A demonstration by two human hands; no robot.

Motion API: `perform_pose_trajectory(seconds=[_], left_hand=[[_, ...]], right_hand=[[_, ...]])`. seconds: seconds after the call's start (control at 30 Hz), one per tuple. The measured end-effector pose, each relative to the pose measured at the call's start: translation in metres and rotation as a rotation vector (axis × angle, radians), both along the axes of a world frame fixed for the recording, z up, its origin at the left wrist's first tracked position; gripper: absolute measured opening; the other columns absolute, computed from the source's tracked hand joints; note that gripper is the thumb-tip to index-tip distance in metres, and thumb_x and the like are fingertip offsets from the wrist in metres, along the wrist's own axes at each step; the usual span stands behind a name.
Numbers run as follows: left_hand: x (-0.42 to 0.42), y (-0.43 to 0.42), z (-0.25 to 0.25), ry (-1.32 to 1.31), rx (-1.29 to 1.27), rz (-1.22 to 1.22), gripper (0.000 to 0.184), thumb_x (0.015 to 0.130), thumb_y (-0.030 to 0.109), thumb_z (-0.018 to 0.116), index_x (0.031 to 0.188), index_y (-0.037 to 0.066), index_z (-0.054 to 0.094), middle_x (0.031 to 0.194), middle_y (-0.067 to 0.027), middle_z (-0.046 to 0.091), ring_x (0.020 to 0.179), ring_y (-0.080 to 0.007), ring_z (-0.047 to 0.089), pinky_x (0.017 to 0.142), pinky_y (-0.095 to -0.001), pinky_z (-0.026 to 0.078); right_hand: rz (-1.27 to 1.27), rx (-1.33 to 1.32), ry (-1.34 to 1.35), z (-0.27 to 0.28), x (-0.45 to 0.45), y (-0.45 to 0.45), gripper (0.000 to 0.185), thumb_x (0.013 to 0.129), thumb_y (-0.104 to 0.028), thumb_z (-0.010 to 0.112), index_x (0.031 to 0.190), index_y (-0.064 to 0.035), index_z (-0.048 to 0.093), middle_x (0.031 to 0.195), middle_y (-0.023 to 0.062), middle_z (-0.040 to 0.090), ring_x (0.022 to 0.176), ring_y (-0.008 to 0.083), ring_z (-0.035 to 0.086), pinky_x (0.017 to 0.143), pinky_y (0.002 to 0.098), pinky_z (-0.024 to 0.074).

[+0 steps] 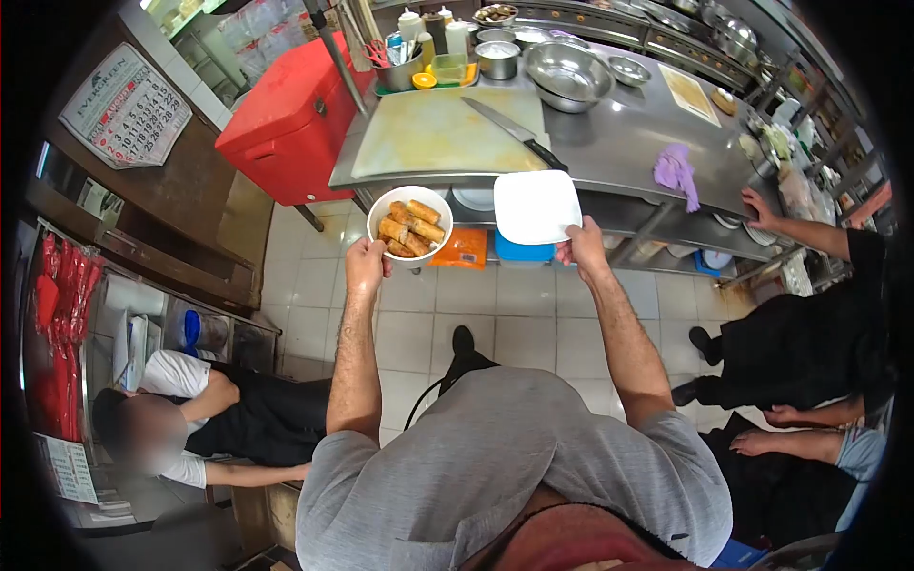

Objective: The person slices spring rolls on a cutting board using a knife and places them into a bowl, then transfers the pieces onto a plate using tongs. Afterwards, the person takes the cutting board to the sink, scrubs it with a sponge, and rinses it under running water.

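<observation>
My left hand (365, 266) grips a round white bowl (373, 211) by its near rim. Several golden-brown fried rolls (409, 228) lie piled in it. In my right hand (584, 246) is a white square plate with rounded corners (536, 206), pinched at its near right corner, with nothing on it. Both are held out just short of the steel counter. On the counter in front lies a large worn cutting board (443, 128), and a knife with a black handle (519, 133) rests across its right part.
A red cooler (286, 124) stands left of the counter. Steel bowls (569, 71), squeeze bottles (409, 27) and a purple cloth (675, 171) sit on the counter. One person (205, 404) is at left; others (800, 314) stand at right, a hand on the counter edge.
</observation>
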State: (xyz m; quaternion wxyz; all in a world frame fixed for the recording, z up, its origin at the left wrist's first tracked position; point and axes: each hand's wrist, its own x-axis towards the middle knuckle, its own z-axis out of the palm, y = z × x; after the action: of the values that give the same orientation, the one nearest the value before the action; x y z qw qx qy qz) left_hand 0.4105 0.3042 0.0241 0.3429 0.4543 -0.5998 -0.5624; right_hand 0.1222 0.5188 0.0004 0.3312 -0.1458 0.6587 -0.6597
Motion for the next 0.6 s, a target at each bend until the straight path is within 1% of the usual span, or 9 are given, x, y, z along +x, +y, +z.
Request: perform_pose_trajectory(seconds=[0.07,0.13,0.2,0.27,0.33,0.37,0.43,0.6], left_hand=[[-0.01,-0.038,-0.005,-0.005,-0.022,-0.055,0.012,0.077,0.009,0.05,0.068,0.002,0.048,0.053,-0.0048,0.05,0.039,-0.0109,0.045,0.035,-0.0249,0.035],[-0.029,-0.076,-0.005,0.021,-0.018,-0.033,0.013,0.078,0.01,0.05,0.069,0.001,0.048,0.052,-0.0047,0.05,0.039,-0.0112,0.044,0.035,-0.0254,0.035],[-0.049,-0.116,-0.005,0.061,0.036,-0.072,0.011,0.078,0.012,0.05,0.07,0.003,0.05,0.052,-0.0033,0.05,0.04,-0.0101,0.045,0.037,-0.024,0.037],[-0.071,-0.16,-0.011,0.031,0.035,-0.079,0.012,0.078,0.013,0.051,0.07,0.003,0.05,0.053,-0.0035,0.05,0.04,-0.0107,0.045,0.037,-0.0244,0.037],[-0.095,-0.194,-0.013,0.026,0.044,-0.084,0.013,0.078,0.013,0.052,0.07,0.003,0.05,0.054,-0.004,0.051,0.04,-0.0108,0.045,0.037,-0.0244,0.038],[-0.107,-0.205,-0.014,0.026,0.045,-0.08,0.013,0.078,0.013,0.052,0.07,0.003,0.05,0.054,-0.004,0.051,0.04,-0.0108,0.045,0.037,-0.0244,0.038],[-0.134,-0.226,-0.015,0.138,0.105,0.015,0.016,0.079,0.012,0.05,0.066,0.002,0.049,0.051,-0.0046,0.05,0.039,-0.0114,0.046,0.035,-0.0258,0.036],[-0.198,-0.285,-0.049,0.185,0.145,-0.01,0.017,0.079,0.012,0.05,0.067,0.0,0.05,0.053,-0.0055,0.051,0.04,-0.0116,0.046,0.035,-0.0262,0.037]], right_hand=[[0.022,-0.036,-0.001,-0.009,-0.003,-0.043,0.021,0.079,-0.004,0.04,0.097,0.0053,0.041,0.061,0.0115,0.052,0.038,0.0159,0.049,0.028,0.027,0.0355],[0.021,-0.031,-0.013,-0.015,-0.01,-0.082,0.021,0.079,-0.004,0.04,0.097,0.0053,0.041,0.06,0.0117,0.052,0.037,0.0163,0.049,0.027,0.0277,0.0351],[0.019,0.001,-0.022,-0.02,-0.017,-0.116,0.019,0.078,-0.005,0.041,0.095,0.0045,0.039,0.061,0.012,0.052,0.038,0.0166,0.05,0.028,0.0274,0.037],[0.015,0.007,-0.035,-0.025,-0.023,-0.149,0.021,0.078,-0.005,0.041,0.096,0.0044,0.039,0.061,0.0123,0.052,0.039,0.0172,0.05,0.029,0.0275,0.0372],[-0.037,0.032,-0.043,-0.032,-0.031,-0.179,0.02,0.08,-0.005,0.039,0.097,0.0037,0.039,0.063,0.0113,0.052,0.039,0.0169,0.05,0.029,0.0277,0.0368],[-0.033,0.033,-0.042,-0.033,-0.036,-0.191,0.02,0.08,-0.005,0.039,0.097,0.0037,0.039,0.063,0.0113,0.052,0.039,0.0169,0.05,0.029,0.0277,0.0368],[-0.026,0.049,-0.071,-0.035,-0.041,-0.211,0.018,0.08,-0.005,0.039,0.097,0.0031,0.04,0.064,0.0112,0.052,0.04,0.0168,0.05,0.03,0.0274,0.0381],[-0.042,0.083,-0.119,-0.05,-0.064,-0.251,0.018,0.081,-0.005,0.039,0.097,0.0026,0.04,0.064,0.0112,0.053,0.041,0.0165,0.051,0.031,0.0267,0.0389]])
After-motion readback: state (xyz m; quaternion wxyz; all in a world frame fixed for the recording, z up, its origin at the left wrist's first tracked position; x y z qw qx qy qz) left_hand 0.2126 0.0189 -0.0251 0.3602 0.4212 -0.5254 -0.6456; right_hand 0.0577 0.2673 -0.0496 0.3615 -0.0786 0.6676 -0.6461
